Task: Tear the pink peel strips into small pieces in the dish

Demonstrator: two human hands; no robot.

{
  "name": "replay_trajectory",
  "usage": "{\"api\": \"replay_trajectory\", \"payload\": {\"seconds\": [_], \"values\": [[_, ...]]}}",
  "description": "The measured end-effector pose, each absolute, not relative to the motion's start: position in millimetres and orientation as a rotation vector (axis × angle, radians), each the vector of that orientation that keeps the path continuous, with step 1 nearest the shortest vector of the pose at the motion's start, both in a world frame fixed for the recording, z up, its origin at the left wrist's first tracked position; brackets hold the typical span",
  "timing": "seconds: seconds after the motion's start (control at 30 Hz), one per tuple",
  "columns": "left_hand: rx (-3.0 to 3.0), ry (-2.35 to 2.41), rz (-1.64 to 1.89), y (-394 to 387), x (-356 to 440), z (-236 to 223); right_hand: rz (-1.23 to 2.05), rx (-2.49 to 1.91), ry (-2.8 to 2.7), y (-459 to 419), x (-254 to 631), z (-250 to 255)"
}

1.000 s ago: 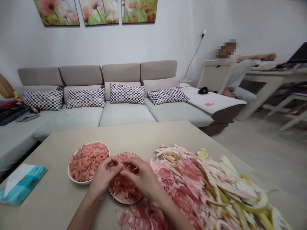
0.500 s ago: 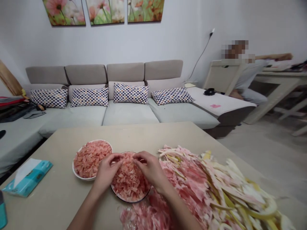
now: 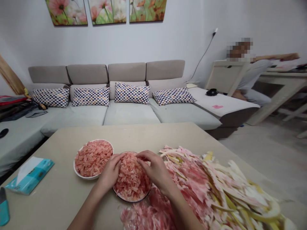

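A dark-rimmed bowl (image 3: 134, 201) stands in front of me, heaped with loose pink citrus pulp (image 3: 131, 179) that looks like pomelo. My left hand (image 3: 112, 170) lies along the left side of the heap, fingers stretched and touching the pulp. On the upper right of the heap rests my right hand (image 3: 153, 166), its fingers bent, with a gap between thumb and fingers. I see no piece held in either hand. Left of my left hand stands a white bowl (image 3: 75, 169) piled with similar pulp (image 3: 93, 158).
Pink membranes (image 3: 192, 179) and yellow-white peels (image 3: 247, 198) cover the table's right side. At the left lie a blue tissue pack (image 3: 31, 177) and a teal-handled knife (image 3: 4, 207). Beyond the table (image 3: 134, 131) is a grey sofa (image 3: 130, 113); a person (image 3: 254, 76) sits at the far right.
Both hands have drawn apart from their pinch at the top of the heap. The left hand has flattened against the heap's side; the view has shifted slightly.
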State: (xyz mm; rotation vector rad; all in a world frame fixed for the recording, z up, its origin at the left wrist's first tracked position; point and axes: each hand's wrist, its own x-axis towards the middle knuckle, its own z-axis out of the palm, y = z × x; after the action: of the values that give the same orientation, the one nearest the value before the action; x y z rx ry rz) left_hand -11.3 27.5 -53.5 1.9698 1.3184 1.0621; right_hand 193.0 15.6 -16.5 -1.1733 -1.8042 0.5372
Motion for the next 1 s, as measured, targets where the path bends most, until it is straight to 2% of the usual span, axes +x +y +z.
{"api": "replay_trajectory", "payload": {"seconds": [0.17,0.3,0.73,1.0], "values": [[1.939,1.408,1.145,25,-12,-43,0.556,-1.181,-1.827,14,191,-17],[2.0,1.341,1.057,19,-11,-38,0.562,-1.157,-1.864,15,183,-23],[2.139,1.364,0.99,22,-2,-56,0.508,-1.206,-2.017,23,177,-39],[2.12,1.388,1.027,11,-9,-50,0.466,-1.153,-2.01,19,177,-38]]}}
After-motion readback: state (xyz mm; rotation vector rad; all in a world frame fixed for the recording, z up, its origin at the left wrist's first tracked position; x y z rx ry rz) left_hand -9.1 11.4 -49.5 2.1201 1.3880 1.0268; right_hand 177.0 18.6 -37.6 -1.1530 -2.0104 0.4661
